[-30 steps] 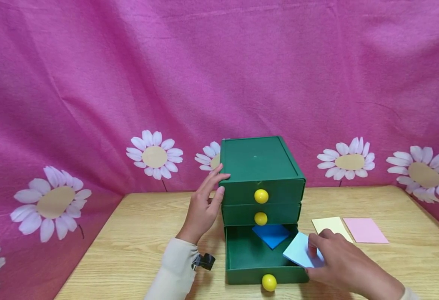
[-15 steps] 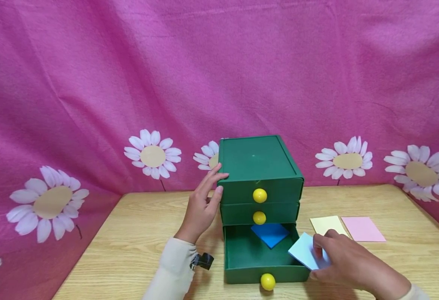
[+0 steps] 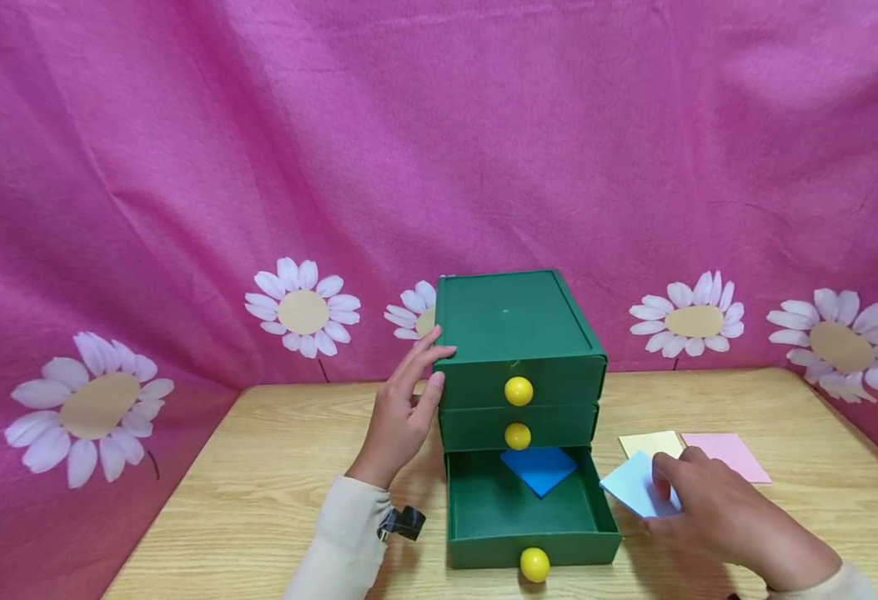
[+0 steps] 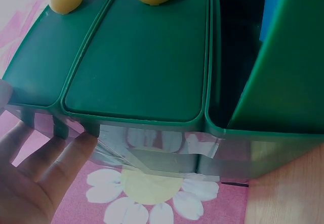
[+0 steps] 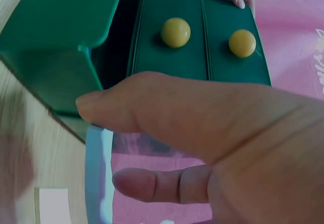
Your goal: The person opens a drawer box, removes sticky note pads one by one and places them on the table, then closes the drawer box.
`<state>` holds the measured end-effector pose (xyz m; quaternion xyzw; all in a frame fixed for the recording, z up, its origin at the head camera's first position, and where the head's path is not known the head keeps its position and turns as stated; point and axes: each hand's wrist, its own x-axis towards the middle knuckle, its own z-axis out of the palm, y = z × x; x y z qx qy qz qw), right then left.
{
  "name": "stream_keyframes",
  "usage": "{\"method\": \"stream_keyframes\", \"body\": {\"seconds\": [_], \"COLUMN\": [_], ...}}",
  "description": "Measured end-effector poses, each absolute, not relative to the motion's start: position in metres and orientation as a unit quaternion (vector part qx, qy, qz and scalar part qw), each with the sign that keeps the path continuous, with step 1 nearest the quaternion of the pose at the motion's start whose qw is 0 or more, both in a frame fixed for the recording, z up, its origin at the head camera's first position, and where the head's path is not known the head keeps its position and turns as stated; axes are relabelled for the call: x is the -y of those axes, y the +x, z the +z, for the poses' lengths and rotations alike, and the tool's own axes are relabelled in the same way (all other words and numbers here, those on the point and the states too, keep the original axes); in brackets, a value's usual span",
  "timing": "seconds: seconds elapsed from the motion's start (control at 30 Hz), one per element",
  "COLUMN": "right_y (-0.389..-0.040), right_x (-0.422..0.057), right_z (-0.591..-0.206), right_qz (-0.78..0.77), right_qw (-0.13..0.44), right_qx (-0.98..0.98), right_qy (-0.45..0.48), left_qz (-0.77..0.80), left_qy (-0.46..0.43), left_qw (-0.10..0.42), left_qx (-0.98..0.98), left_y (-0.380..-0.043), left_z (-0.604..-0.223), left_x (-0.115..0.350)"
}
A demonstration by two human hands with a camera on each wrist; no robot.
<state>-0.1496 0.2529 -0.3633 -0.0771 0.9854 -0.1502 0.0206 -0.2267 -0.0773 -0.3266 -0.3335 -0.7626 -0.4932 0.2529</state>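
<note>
A green drawer unit (image 3: 514, 321) with yellow knobs stands on the table. Its bottom drawer (image 3: 499, 512) is pulled out, with a dark blue square note pad (image 3: 539, 472) lying towards its back. My left hand (image 3: 401, 417) rests its fingers on the unit's left side near the top; in the left wrist view they lie against the side wall. Just right of the open drawer, my right hand (image 3: 719, 512) pinches a light blue square note pad (image 3: 634, 485) above the table. In the right wrist view, the thumb (image 5: 121, 105) is at the edge of this pad.
A pale yellow square note pad (image 3: 644, 443) and a pink one (image 3: 735, 456) lie on the wooden table (image 3: 258, 500), right of the drawer unit. The pale yellow one is partly covered by the light blue pad and right hand. A pink flowered cloth (image 3: 439, 167) hangs behind.
My right hand has moved to the right with the light blue note pad, from over the bottom drawer's right edge to beside it. The left hand stays at the unit's side.
</note>
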Motion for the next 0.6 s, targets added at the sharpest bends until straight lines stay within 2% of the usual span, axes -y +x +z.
{"method": "stream_keyframes", "body": {"seconds": [0.43,0.6], "right_y": [-0.156,-0.16], "right_x": [-0.278,-0.29], "right_z": [-0.365,-0.369], "right_qz": [-0.132,-0.142], "right_qw": [0.01,0.034], "right_qx": [-0.99,-0.989], "right_qy": [-0.048,-0.036], "left_qz": [-0.493,-0.492], "left_qy": [-0.336,-0.343], "left_qw": [0.253,0.254], "left_qx": [0.762,0.759], "left_y": [-0.228,-0.249], "left_z": [-0.326,-0.347], "left_x": [0.077,0.082]}}
